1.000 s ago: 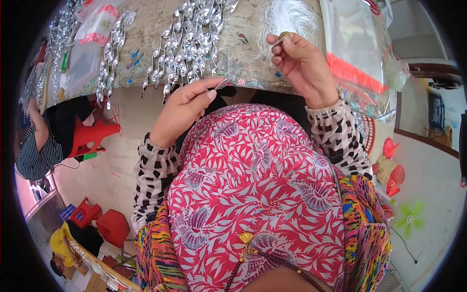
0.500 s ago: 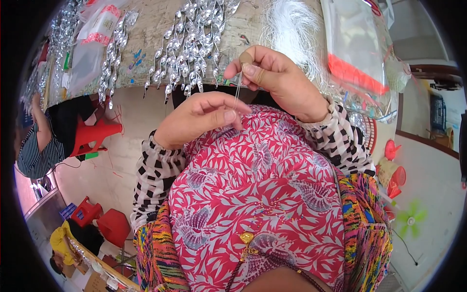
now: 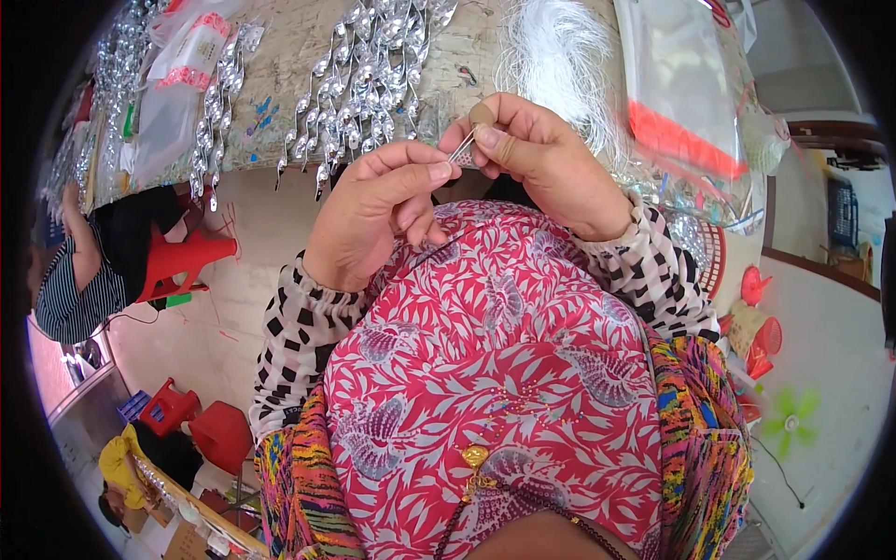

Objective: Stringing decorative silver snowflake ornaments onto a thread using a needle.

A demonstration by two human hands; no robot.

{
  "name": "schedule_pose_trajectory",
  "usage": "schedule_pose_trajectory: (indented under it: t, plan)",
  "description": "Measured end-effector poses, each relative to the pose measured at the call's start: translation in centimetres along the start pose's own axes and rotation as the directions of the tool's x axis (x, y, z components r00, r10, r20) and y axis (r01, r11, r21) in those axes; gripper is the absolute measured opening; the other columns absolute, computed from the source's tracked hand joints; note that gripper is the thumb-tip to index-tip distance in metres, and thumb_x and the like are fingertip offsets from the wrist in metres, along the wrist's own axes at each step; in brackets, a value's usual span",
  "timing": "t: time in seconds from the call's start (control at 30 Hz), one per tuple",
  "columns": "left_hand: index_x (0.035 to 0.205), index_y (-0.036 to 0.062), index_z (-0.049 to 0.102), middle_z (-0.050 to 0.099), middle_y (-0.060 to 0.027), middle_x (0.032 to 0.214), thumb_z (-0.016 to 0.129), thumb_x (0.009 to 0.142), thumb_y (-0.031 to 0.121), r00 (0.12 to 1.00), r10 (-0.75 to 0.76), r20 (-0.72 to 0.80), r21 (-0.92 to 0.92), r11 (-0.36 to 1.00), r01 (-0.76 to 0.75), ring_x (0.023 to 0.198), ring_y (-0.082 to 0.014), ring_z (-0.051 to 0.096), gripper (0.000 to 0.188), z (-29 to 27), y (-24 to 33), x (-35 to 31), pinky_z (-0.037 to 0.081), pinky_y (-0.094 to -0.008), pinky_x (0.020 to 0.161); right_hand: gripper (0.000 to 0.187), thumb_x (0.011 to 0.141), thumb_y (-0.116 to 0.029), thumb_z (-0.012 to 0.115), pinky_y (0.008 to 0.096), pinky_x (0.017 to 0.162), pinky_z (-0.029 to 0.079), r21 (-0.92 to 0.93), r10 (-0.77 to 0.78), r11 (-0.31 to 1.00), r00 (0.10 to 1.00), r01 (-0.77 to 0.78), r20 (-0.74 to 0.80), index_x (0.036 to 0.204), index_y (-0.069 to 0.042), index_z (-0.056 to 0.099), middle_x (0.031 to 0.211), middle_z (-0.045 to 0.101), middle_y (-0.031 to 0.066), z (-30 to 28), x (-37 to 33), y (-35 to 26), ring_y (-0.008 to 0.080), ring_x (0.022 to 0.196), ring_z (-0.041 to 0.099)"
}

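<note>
Head view: the left hand (image 3: pixel 373 205) is pinching the thin pale strands (image 3: pixel 462 147) between thumb and forefinger, and the right hand (image 3: pixel 551 163) is gripping their upper end the same way. The strands are running short and slanted between both hands, just off the near edge of the bench (image 3: pixel 471 42). On it, silver spiral garlands (image 3: pixel 369 84) are hanging over the edge, and a bundle of white thread (image 3: pixel 560 65) is lying beside a clear bag (image 3: pixel 681 75). A white-and-red label (image 3: pixel 203 47) is showing at left (its print is too small to read).
</note>
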State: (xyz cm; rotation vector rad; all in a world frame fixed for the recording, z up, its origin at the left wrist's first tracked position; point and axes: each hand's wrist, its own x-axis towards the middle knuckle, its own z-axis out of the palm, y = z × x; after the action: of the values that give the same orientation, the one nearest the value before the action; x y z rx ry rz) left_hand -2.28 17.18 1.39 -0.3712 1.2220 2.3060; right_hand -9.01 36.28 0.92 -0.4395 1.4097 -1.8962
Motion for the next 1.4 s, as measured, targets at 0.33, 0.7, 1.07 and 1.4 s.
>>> schedule_pose_trajectory:
  t: [0.33,0.7,1.07,1.4]
  plan:
    - [0.094,0.0048,0.060,0.044,0.0037,0.058,0.058,0.089,0.010,0.999,-0.038,-0.010,-0.072,0.997,0.037,0.043,-0.0048,0.037,0.007,0.5,0.0,0.3,0.032,-0.0199,0.040,0.011,0.095,-0.017,0.052,0.0207,0.074,0.039,-0.029,-0.038,0.999,0.999,0.038,-0.003,0.093,-0.006,0.052,0.099,0.059,0.0015,-0.2,-0.3,0.6,0.0051,0.077,0.045]
    - [0.093,0.0053,0.060,0.042,0.0073,0.058,0.059,0.088,0.008,0.991,0.046,-0.127,-0.009,0.999,-0.047,0.042,-0.0001,0.030,0.006,0.9,-0.6,0.3,0.022,-0.0171,0.037,0.012,0.094,-0.014,0.055,0.0219,0.081,0.042,-0.111,-0.133,0.986,0.990,0.127,-0.051,0.098,-0.002,0.055,0.097,0.060,0.0009,-0.8,-0.5,1.9,0.0060,0.087,0.051]
    - [0.094,0.0016,0.060,0.043,0.0072,0.057,0.058,0.088,0.005,0.979,0.055,-0.195,0.078,0.996,-0.041,0.040,0.0007,0.030,0.007,1.6,-0.6,0.4,0.023,-0.0160,0.036,0.011,0.092,-0.010,0.057,0.0216,0.080,0.043,-0.367,-0.153,0.927,0.974,0.083,-0.166,0.095,0.000,0.057,0.091,0.061,0.0008,-1.7,-1.0,1.4,0.0069,0.087,0.053]
    - [0.094,0.0026,0.063,0.062,0.0023,0.082,0.061,0.086,0.006,0.989,0.094,-0.119,0.102,0.991,-0.082,0.057,0.0011,0.043,0.009,1.1,-0.9,0.5,0.029,-0.0156,0.046,0.013,0.093,-0.012,0.055,0.0244,0.078,0.044,-0.702,-0.336,0.621,0.928,0.348,0.163,0.097,0.000,0.059,0.092,0.060,0.0031,-1.5,-1.1,1.4,0.0099,0.087,0.055]
